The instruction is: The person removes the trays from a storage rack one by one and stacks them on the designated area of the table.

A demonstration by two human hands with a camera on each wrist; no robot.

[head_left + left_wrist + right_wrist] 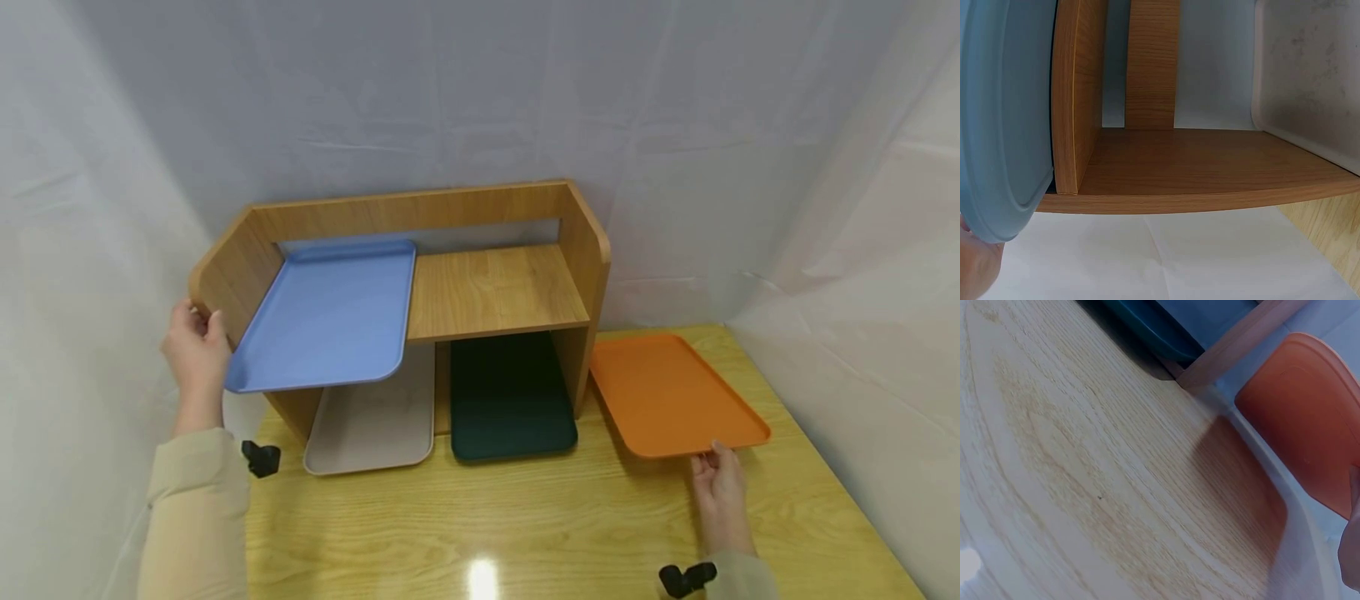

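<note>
A blue tray [330,317] lies on the left of a wooden shelf rack's [495,287] upper level and juts out over its front. My left hand [197,346] is at the tray's front left corner, beside the rack's side panel, with fingers curled there. In the left wrist view the blue tray's [997,125] rim fills the left, with my left hand [975,265] just under it. My right hand [720,487] pinches the near edge of an orange tray [667,392] right of the rack. The orange tray [1310,425] is tilted up and casts a shadow on the table.
A beige tray [375,425] and a dark green tray [510,400] sit side by side under the shelf, sticking out onto the yellow wooden table [525,517]. The right half of the upper shelf is bare. White sheeting walls in the back and both sides.
</note>
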